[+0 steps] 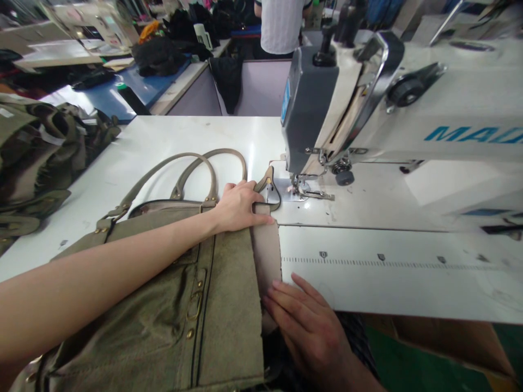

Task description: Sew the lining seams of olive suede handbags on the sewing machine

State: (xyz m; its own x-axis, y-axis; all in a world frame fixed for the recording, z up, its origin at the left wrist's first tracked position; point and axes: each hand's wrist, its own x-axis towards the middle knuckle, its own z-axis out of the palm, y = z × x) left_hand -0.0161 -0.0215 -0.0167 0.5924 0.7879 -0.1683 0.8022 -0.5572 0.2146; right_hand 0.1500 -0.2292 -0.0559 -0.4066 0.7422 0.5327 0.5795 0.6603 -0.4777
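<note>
An olive-green handbag (232, 305) lies on the white sewing table, its two handles (180, 159) standing towards the back. My left hand (241, 206) is closed over the bag's upper right corner, beside the zipper, with the thumb pointing right. A loose, dark-edged strip end (272, 190) curls out past its fingers towards the needle area. Below, my right hand (308, 321) has its fingers stretched out, and their tips touch the beige lining (265, 250) along the bag's side edge. The presser foot (300, 188) of the sewing machine (347, 109) is just right of the strip, apart from it.
More olive-green bag pieces (36, 158) are piled at the left. A ruler scale (379, 264) runs along the table at the right. Beyond the table are a black thread cone (131, 99), another sewing machine (93, 22) and a person in a white shirt (281, 27).
</note>
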